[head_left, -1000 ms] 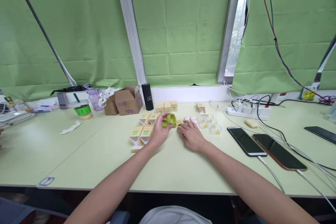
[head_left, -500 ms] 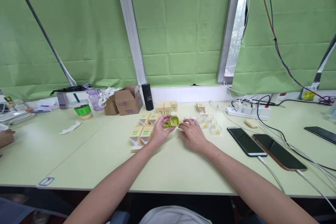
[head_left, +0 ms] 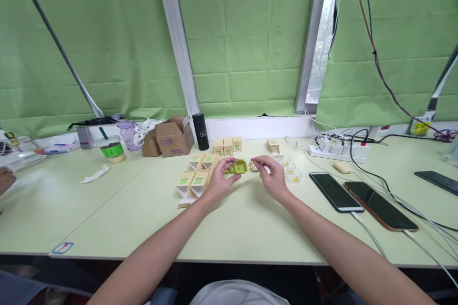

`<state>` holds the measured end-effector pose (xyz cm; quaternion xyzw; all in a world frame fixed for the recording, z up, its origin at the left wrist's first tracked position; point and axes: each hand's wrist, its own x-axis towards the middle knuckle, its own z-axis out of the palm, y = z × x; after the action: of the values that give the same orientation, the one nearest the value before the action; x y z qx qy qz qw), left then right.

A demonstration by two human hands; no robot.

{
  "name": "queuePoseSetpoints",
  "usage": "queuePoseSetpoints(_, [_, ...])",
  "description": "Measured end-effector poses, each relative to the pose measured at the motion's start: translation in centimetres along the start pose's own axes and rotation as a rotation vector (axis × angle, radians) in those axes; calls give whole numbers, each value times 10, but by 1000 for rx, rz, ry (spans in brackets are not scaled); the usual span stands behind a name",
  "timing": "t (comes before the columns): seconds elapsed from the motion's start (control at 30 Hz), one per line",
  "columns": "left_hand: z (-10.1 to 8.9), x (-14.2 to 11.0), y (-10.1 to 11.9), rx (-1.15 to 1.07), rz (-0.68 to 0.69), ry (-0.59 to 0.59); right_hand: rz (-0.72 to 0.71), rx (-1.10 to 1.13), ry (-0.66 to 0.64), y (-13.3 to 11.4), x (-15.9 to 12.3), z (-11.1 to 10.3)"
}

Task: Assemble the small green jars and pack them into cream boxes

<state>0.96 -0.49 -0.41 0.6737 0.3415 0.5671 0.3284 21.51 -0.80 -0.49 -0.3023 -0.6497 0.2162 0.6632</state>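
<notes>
My left hand is closed around a small green square case, its hollow side facing up and toward me. Beside it, a short gap to the right, the fingers of my right hand are pinched together. A small pale object shows at those fingertips, too small to make out. Several small clear plastic cups with yellow centres sit just right of that hand, partly hidden by it. Left of my left hand stand several small cream boxes with green windows, their flaps open.
More cream boxes stand behind my hands, near a black bottle and a cardboard carton. Phones with cables and a power strip lie to the right. A drink cup stands left; another person's hand is at the far left.
My right hand has moved right, away from the green case, and its fingers have come together. The green case has tilted and shifted slightly right in my left hand.
</notes>
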Motion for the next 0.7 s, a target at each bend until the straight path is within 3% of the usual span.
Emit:
queuePoseSetpoints(0.17, [2,-4,-2,51,-37,-14,315,184,65,1,3,1])
queuePoseSetpoints(0.4, [4,-6,-2,62,-65,-35,576,404,108,2,6,-2])
queuePoseSetpoints(0.57, [4,-6,-5,53,-69,-23,628,445,130,2,7,-3])
queuePoseSetpoints(0.7, [4,-6,-5,62,-71,-23,564,449,104,-4,6,-2])
